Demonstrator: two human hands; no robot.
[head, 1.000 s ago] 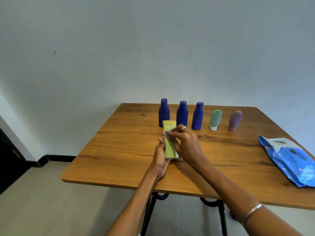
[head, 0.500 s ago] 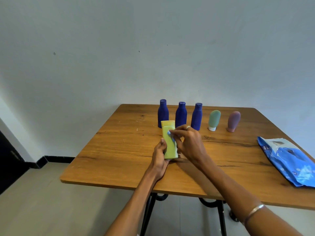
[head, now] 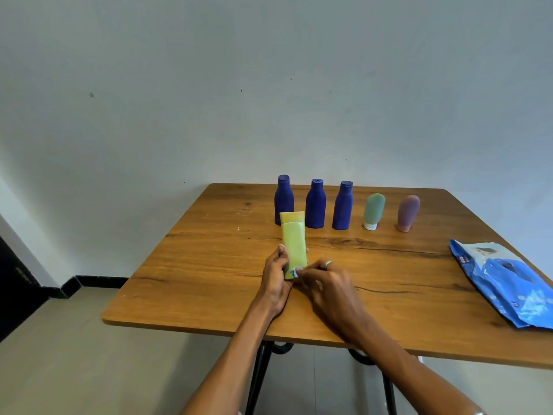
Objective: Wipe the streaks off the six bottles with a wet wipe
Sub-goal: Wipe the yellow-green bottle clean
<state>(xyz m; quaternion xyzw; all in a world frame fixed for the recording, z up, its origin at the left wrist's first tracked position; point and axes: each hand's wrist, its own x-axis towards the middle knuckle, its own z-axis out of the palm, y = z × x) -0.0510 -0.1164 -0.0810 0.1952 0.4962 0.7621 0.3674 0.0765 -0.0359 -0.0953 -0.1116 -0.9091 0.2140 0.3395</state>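
**Wipe now at bottle's near end**

Your right hand (head: 324, 287) slid down from the cap end, fingers pinching the small blue-white wet wipe (head: 295, 271) against the bottom. Wooden square table (head: 209, 265) carries everything. Your left hand (head: 276, 277) grips the flat yellow-green plastic bottle (head: 294, 242), fingers clamped on its sides. Three dark blue bottles (head: 315, 208) stand behind.

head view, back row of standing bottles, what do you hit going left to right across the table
first dark blue bottle → second dark blue bottle → third dark blue bottle → teal bottle → mauve bottle, then nearer the camera at the right edge, the blue wipes pack
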